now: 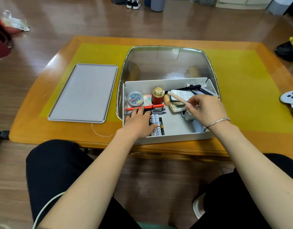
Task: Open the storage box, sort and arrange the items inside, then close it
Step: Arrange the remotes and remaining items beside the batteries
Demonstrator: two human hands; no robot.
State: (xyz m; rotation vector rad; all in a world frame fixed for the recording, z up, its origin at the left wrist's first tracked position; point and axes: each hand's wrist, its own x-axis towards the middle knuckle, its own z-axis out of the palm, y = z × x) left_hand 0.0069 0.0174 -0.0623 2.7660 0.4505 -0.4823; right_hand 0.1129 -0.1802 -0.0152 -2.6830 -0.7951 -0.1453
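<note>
The white storage box [175,138] stands open at the table's near edge, its clear lid [165,63] tilted up behind it. Inside lie pens [156,108], batteries [157,123], a round tub of clips [135,98], a red jar with a gold cap [157,96] and remotes [177,106]. My left hand [140,123] rests flat on the batteries, fingertips touching the pens. My right hand [207,109] hovers over the box's right half and pinches a thin pale stick [176,98] that points up and left.
A grey tray [83,93] lies flat on the yellow mat [241,83] left of the box. A white game controller [291,100] sits at the table's right edge. Shoes and a bin stand on the floor beyond.
</note>
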